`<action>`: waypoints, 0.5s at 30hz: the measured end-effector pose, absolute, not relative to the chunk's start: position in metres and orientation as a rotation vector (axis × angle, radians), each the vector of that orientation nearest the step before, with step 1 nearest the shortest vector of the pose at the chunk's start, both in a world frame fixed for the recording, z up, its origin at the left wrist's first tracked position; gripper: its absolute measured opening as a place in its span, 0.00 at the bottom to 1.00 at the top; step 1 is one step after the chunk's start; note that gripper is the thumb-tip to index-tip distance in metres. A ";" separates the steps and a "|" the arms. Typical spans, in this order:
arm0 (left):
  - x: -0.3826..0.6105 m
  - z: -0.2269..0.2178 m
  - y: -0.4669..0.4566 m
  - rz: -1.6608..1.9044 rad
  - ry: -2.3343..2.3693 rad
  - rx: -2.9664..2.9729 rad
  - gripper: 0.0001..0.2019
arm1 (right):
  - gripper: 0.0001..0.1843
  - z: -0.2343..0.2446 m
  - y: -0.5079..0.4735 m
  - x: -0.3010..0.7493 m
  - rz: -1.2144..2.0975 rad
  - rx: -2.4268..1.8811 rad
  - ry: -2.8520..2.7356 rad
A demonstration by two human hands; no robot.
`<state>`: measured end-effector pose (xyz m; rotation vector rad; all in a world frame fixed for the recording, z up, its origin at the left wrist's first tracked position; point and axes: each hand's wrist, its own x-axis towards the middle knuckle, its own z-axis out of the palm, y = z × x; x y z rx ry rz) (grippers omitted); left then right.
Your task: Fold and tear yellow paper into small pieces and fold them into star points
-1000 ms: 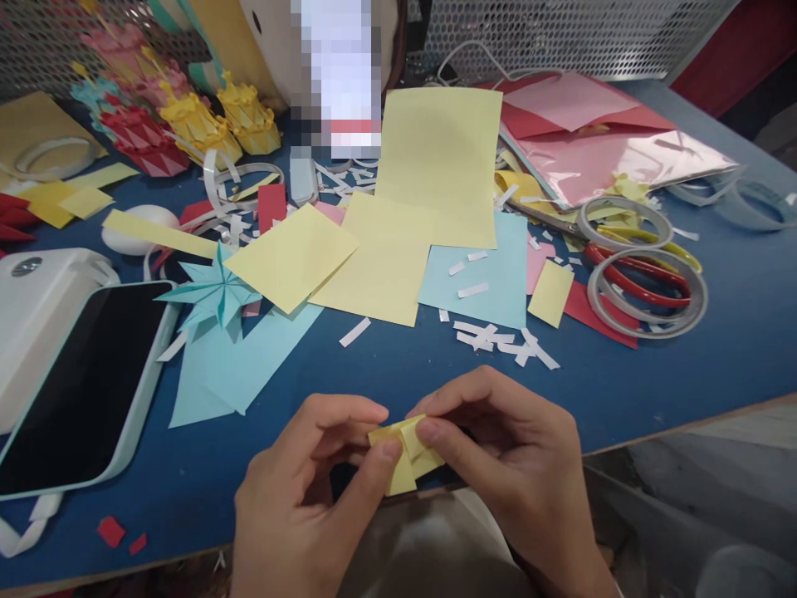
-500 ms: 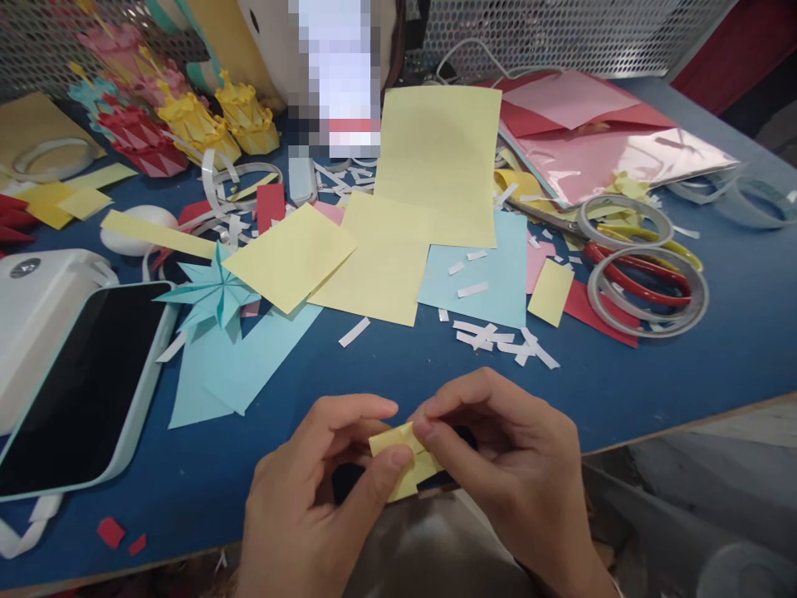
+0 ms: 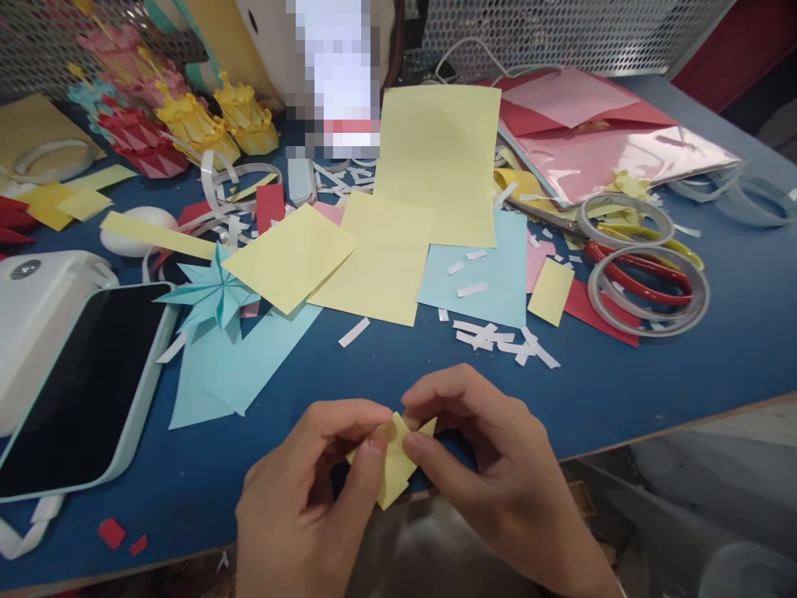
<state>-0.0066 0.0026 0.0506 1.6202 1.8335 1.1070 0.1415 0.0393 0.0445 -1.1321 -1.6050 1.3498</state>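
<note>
A small folded piece of yellow paper (image 3: 394,465) is held between both hands above the table's front edge. My left hand (image 3: 324,482) pinches its left side, thumb on the near face. On the right side, my right hand (image 3: 482,453) grips it between thumb and fingers. Pointed flaps stick up at the paper's top and right, and another corner points down. The fingertips behind the paper are partly hidden. Ahead of the hands lie white paper strips (image 3: 486,335) and a larger yellow sheet (image 3: 379,266).
A phone (image 3: 87,382) and white device (image 3: 43,316) lie at left, near a blue paper star (image 3: 217,286). Yellow folded paper models (image 3: 249,116) stand behind. Tape rolls (image 3: 647,291) and red-handled scissors (image 3: 678,291) lie right. A pink paper packet (image 3: 623,158) lies at the back.
The folded yellow paper has turned in my hands, so a corner now points down and flaps point up. My right hand has shifted slightly left. The table things stay put.
</note>
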 end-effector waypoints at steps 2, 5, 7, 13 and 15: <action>-0.007 0.051 0.003 1.087 1.823 1.643 0.10 | 0.12 0.043 0.039 0.142 1.344 -1.131 -1.598; -0.008 0.051 0.006 1.035 1.758 1.655 0.09 | 0.12 0.042 0.039 0.141 1.314 -1.131 -1.574; -0.007 0.051 0.008 1.025 1.710 1.655 0.07 | 0.12 0.042 0.039 0.141 1.303 -1.127 -1.553; -0.006 0.049 0.009 0.973 1.713 1.667 0.04 | 0.11 0.047 0.038 0.139 1.302 -1.123 -1.466; -0.007 0.048 0.007 0.953 1.780 1.702 0.04 | 0.08 0.049 0.038 0.138 1.281 -1.129 -1.432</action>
